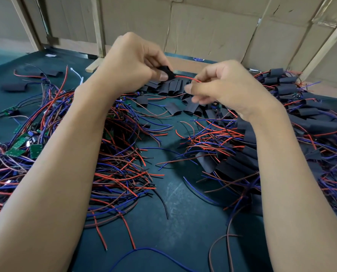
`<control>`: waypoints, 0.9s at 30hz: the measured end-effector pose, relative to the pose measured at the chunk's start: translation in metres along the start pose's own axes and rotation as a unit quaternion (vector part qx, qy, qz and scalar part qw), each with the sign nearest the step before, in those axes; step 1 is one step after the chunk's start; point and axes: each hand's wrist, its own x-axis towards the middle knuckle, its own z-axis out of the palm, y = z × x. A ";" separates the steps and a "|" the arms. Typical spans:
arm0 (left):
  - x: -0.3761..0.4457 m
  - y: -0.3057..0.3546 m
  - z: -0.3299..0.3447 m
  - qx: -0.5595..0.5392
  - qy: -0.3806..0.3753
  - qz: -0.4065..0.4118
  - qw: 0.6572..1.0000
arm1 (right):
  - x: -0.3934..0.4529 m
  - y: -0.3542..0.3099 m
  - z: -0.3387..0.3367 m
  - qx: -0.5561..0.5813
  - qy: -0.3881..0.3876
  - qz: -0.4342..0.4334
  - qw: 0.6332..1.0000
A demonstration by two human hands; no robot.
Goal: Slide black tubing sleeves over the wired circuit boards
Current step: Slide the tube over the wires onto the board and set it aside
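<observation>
So the left hand [136, 61] pinches a black sleeve [166, 72] up over the middle of the table [175, 222], toward the far edge, held steady like a socket. A red wire [187, 77] comes out of it and the right hand [220, 85] pinches that wire, probably to pull the board in, though I can't see the board. Bare boards [24, 146] sit by the left edge, spare sleeves [173, 87] just under the hands, and done ones [281, 83] pile up on the right, so everything's within reach.
</observation>
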 end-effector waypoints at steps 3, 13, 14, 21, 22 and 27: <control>-0.003 -0.010 -0.013 -0.005 0.033 -0.016 0.999 | -0.004 0.006 -0.005 0.125 -0.050 0.034 0.990; -0.005 -0.025 -0.022 0.007 0.036 -0.012 0.999 | -0.003 0.010 -0.016 0.204 0.045 0.019 0.978; -0.004 -0.024 -0.020 0.005 0.031 -0.008 0.999 | -0.003 0.011 -0.014 0.206 0.043 0.020 0.977; -0.004 -0.018 -0.015 0.004 0.016 -0.005 1.000 | -0.003 0.011 -0.016 0.241 -0.005 0.007 0.970; -0.004 -0.017 -0.015 0.003 0.016 -0.005 1.000 | -0.003 0.011 -0.017 0.244 -0.010 0.007 0.970; -0.005 -0.015 -0.017 0.007 0.016 -0.011 1.000 | -0.001 0.014 -0.017 0.179 0.002 0.016 0.984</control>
